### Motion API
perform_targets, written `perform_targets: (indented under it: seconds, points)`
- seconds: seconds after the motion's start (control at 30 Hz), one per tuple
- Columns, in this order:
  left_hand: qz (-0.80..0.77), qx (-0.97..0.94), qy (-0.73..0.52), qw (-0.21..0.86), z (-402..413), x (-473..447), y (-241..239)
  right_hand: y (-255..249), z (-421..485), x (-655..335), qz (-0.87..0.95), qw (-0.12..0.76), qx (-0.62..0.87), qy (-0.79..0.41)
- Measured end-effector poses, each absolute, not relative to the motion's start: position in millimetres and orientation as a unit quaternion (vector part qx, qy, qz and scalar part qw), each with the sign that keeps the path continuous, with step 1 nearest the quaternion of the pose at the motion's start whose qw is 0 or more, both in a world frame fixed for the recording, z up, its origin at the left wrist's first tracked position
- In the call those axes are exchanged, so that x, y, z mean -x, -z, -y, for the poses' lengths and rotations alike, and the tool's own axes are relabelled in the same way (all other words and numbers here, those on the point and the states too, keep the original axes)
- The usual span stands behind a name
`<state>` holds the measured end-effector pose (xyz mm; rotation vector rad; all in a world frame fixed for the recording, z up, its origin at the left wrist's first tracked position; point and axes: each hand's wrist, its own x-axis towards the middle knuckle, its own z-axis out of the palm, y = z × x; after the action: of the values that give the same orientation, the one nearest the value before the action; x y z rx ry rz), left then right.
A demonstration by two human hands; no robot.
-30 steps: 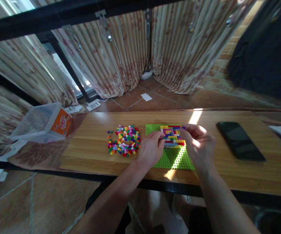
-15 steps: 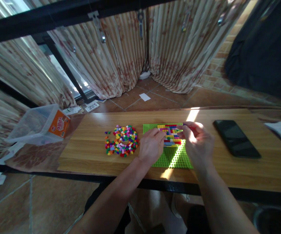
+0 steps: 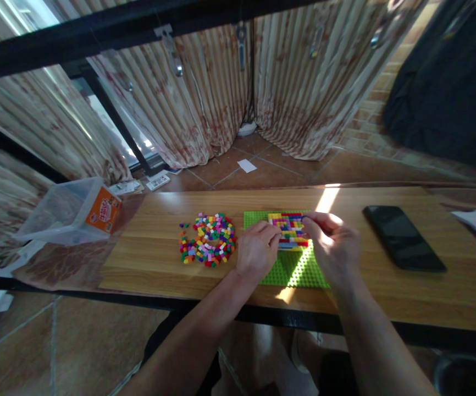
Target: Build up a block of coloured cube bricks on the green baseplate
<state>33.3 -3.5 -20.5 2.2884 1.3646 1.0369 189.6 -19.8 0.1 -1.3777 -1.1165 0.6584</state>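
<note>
A green studded baseplate (image 3: 279, 275) lies on the wooden table, partly under my hands. On it stands a block of multicoloured toy bricks (image 3: 289, 224) laid in rows. My left hand (image 3: 258, 247) rests at the block's left side, fingers curled together; whatever they may hold is hidden. At the block's right side my right hand (image 3: 332, 236) has thumb and forefinger pinched at its upper right corner, on a small dark brick that barely shows. To the left of the baseplate is a loose pile of small coloured bricks (image 3: 217, 256).
A black phone (image 3: 403, 236) lies on the table (image 3: 147, 247) to the right. Beyond the table's left end sits a clear plastic tub (image 3: 62, 212) with an orange label. A dark bar (image 3: 205, 22) with hanging utensils crosses the top, before striped curtains (image 3: 213, 99).
My right hand has come down and slightly left, its fingertips now against the block's upper right corner. My left hand stays almost in place. The camera view has shifted a little.
</note>
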Motion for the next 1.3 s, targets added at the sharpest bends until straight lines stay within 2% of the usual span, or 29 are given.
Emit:
perform_targets:
  seconds: [0.2, 0.4, 0.57, 0.77, 1.1, 1.3]
  points:
    - [-0.466, -0.828, -0.304, 0.073, 7, -32, 23, 7, 19, -190, 0.486, 0.575, 0.595, -0.281]
    - [-0.464, -0.843, -0.266, 0.061, 9, -32, 21, 9, 20, -184, 0.527, 0.553, 0.59, -0.26]
    - [-0.465, -0.82, -0.314, 0.115, 13, -29, 22, 13, 20, -182, 0.577, 0.531, 0.592, -0.188]
    - [-0.503, -0.735, -0.413, 0.189, 13, -18, 19, 22, 17, -180, 0.604, 0.508, 0.589, -0.174]
    - [-0.51, -0.722, -0.412, 0.22, 14, -20, 18, 36, 11, -179, 0.671, 0.46, 0.578, -0.064]
    - [-0.51, -0.725, -0.402, 0.228, 16, -24, 23, 35, 11, -178, 0.664, 0.479, 0.57, -0.075]
